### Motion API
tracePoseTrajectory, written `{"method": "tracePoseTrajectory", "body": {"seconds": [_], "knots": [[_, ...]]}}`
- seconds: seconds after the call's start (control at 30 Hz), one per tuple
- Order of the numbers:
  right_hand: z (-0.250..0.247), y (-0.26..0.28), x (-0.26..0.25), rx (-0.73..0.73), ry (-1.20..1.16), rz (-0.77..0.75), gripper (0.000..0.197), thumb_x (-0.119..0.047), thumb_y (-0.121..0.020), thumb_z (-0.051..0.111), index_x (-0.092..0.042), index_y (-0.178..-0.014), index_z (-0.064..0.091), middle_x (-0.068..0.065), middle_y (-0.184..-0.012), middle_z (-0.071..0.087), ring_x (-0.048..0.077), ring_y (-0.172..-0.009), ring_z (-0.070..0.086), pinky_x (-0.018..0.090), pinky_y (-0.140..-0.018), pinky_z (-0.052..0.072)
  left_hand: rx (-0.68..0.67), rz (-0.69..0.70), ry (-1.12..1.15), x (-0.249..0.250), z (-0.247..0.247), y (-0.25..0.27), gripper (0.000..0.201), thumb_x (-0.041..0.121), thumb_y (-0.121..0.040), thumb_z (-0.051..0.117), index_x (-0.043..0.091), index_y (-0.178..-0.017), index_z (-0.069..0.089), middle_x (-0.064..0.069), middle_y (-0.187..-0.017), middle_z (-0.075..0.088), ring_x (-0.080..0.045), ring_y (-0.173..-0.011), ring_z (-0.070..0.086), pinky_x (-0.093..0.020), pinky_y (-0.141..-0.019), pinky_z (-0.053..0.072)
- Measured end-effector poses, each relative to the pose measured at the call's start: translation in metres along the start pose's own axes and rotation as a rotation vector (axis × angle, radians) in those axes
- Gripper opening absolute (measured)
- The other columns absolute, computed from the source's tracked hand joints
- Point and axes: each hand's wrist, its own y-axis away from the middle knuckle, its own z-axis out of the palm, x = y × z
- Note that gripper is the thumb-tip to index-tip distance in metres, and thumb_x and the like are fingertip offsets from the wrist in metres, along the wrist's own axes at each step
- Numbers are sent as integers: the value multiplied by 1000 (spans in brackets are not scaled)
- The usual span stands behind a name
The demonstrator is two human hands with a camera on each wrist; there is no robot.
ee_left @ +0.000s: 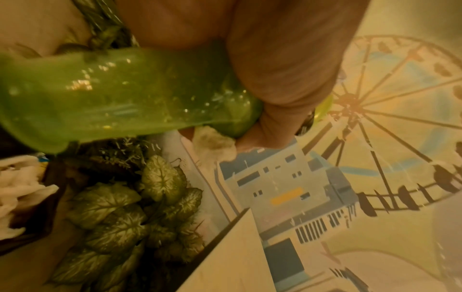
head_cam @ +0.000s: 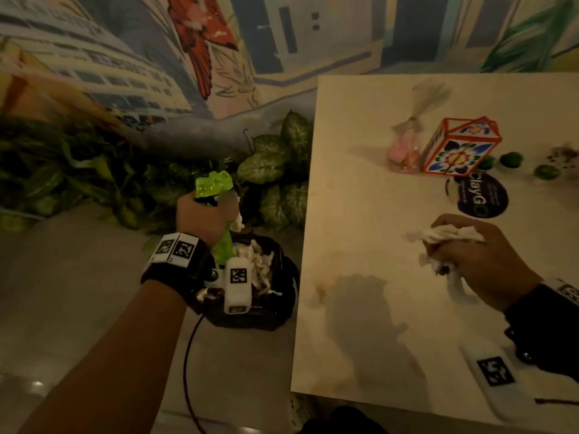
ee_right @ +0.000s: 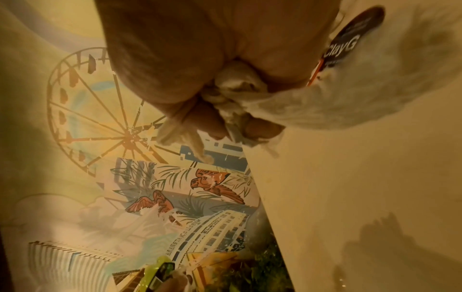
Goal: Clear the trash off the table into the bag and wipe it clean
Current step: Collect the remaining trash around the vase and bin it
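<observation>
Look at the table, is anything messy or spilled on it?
Yes. Brownish smears stain the table near its left edge, and dark crumbs are scattered at the far right beside three small green balls.

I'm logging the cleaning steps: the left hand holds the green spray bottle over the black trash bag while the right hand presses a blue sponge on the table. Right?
Not quite. In the head view the right hand grips crumpled white tissue, not a blue sponge. The rest holds.
</observation>
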Motion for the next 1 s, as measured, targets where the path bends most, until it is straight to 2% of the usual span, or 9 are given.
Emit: {"method": "tracePoseTrajectory", "body": {"seconds": [0.1, 0.2, 0.33, 0.43, 0.53, 0.7, 0.8, 0.87, 1.0], "knots": [[14, -21, -8, -69, -15, -39, 18, 24, -62, 49, 7, -57, 47, 17, -56, 45, 26, -54, 46, 25, -46, 39, 46, -28, 36, -13, -12, -3, 23, 9, -77, 74, 19, -64, 59, 4, -68, 60, -7, -61, 55, -23, -61, 45], [33, -33, -17, -137, -72, -75, 7, 11, -57, 52, 8, -60, 46, 21, -58, 44, 25, -53, 44, 24, -46, 39, 73, -55, 54, -30, -22, -11, 22, 7, -76, 74, 19, -66, 60, 3, -68, 60, -7, -61, 54, -29, -66, 45], [60, -50, -26, -163, -135, -39, 17, 6, -48, 49, 11, -64, 45, 30, -65, 40, 23, -54, 41, 23, -46, 37, 98, -131, 86, -55, -35, -27, 21, 5, -74, 75, 19, -66, 61, 2, -69, 61, -10, -62, 57, -32, -68, 48], [95, -66, -36, -188, -231, 40, 15, 6, -49, 45, 8, -64, 45, 20, -65, 42, 22, -54, 43, 24, -45, 38, 90, -170, 90, -82, -45, -48, 18, 7, -73, 75, 17, -69, 62, 2, -70, 61, -10, -62, 56, -26, -63, 46], [144, -82, -46, -195, -329, 105, 15, 16, -60, 39, 5, -67, 46, 18, -68, 44, 23, -55, 44, 28, -47, 37, 62, -213, 102, -111, -53, -74, 12, 7, -74, 75, 9, -79, 64, 1, -69, 60, -10, -61, 55, -24, -55, 44], [247, -110, -41, -139, -393, 236, 30, 24, -67, 32, -3, -69, 43, 15, -68, 43, 25, -59, 40, 33, -51, 33, -32, -388, 115, -170, -63, -126, 20, 9, -72, 77, 7, -86, 63, -5, -76, 64, -21, -67, 61, -36, -66, 50], [309, -134, -26, -79, -420, 355, 31, 25, -69, 33, -5, -73, 42, 12, -68, 42, 21, -57, 45, 30, -49, 35, -85, -514, 111, -209, -64, -160, 42, 18, -62, 82, 4, -98, 66, -16, -94, 69, -31, -79, 66, -45, -69, 56], [347, -154, -8, -18, -424, 485, 33, 24, -69, 33, -7, -75, 43, 11, -70, 45, 20, -59, 47, 29, -47, 36, -132, -612, 84, -234, -59, -175, 49, 22, -60, 83, 3, -100, 64, -16, -96, 68, -32, -81, 65, -46, -71, 56], [413, -188, 48, -28, -254, 693, 36, 13, -78, 45, -5, -109, 49, 17, -97, 50, 28, -73, 51, 33, -55, 39, -235, -783, 45, -273, -37, -193, 47, 20, -60, 81, 4, -100, 61, -18, -98, 67, -35, -85, 65, -55, -80, 55]]}}
